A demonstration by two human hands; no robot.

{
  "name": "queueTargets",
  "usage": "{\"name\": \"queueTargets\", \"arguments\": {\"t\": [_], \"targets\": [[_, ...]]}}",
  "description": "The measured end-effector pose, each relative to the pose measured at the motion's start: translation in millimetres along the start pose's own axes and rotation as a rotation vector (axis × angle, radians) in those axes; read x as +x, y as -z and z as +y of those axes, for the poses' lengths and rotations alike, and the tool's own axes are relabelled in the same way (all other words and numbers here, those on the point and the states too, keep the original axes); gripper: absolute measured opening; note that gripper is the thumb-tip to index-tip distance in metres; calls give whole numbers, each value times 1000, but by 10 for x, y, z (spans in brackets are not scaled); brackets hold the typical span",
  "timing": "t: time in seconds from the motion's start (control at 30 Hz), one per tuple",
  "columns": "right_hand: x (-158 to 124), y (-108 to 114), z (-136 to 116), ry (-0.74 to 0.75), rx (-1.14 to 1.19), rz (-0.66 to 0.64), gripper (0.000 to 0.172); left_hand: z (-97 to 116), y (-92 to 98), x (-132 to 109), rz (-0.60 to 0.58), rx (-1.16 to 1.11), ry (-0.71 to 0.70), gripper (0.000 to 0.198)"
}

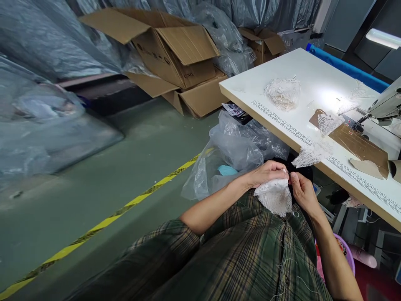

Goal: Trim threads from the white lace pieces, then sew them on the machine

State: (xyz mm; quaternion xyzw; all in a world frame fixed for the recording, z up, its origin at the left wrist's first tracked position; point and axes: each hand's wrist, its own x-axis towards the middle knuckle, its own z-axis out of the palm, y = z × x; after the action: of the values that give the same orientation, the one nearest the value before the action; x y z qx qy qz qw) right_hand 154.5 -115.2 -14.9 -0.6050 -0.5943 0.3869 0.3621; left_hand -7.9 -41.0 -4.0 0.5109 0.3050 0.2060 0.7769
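Pinching a small piece of white lace (275, 197) over the lap, both hands sit just below the near edge of the white table (313, 67). The left hand (268, 172) is curled shut over the lace's top, fingers folded down onto it. The right hand (302, 190) meets it from the right, thumb and forefinger closed on the same top edge, the other fingers loosely bent. The lace hangs from that grip onto a green plaid shirt (250, 255).

A printed ruler strip (282, 122) runs along the table's near edge. Its tick marks are plain, but its numbers are too small to read. Dark print on the side of the large open cardboard box (175, 50) at far left cannot be made out either, nor can the patterned card (233, 109) under the table's left corner.

A second lace piece (311, 154) droops over the table edge just above the hands. A third (328, 123) lies on a brown paper patch (360, 144) near the sewing machine (385, 102) at right, and a lace heap (283, 93) sits farther back on bare tabletop.

Clear plastic bags (238, 150) crowd the space under the table, just left of the hands. Beyond them the green floor (125, 159) lies open, crossed by a yellow striped tape line (125, 209). A purple basket (348, 251) stands near right, close below the right forearm.
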Motion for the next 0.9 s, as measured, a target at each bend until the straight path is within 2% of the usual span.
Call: {"name": "queueTargets", "arguments": {"t": [0.07, 0.13, 0.23, 0.33, 0.43, 0.53, 0.63, 0.7, 0.8, 0.87, 0.9], "targets": [[-55, -69, 35, -24, 124, -39, 55, -34, 4, -2, 16, -2, 18, 28], [-134, -125, 59, -51, 213, -136, 52, -80, 31, -6, 7, 18, 29, 30], [-252, -147, 79, -61, 152, -198, 47, -158, 100, 12, -7, 158, -16, 31], [-317, -74, 74, -72, -73, -124, 42, -215, 150, 99, 114, 377, -156, 36], [-326, 50, 14, -34, -221, -3, 38, -195, 121, 225, 208, 383, -263, 45], [-329, 150, -109, 33, -204, 97, 37, -104, 17, 279, 222, 380, -358, 31], [-342, 179, -235, 97, -141, 228, 34, -47, -110, 193, 237, 608, -508, 27], [-343, 161, -282, 109, -136, 347, 32, -71, -184, 80, 158, 789, -622, 27], [-322, 111, -284, 48, -195, 530, 33, -166, -254, -89, -56, 984, -717, 24], [-308, 91, -264, -8, -207, 572, 33, -207, -257, -160, -172, 1012, -730, 24], [-306, 87, -256, -23, -195, 554, 33, -209, -242, -176, -188, 985, -732, 24]]}}
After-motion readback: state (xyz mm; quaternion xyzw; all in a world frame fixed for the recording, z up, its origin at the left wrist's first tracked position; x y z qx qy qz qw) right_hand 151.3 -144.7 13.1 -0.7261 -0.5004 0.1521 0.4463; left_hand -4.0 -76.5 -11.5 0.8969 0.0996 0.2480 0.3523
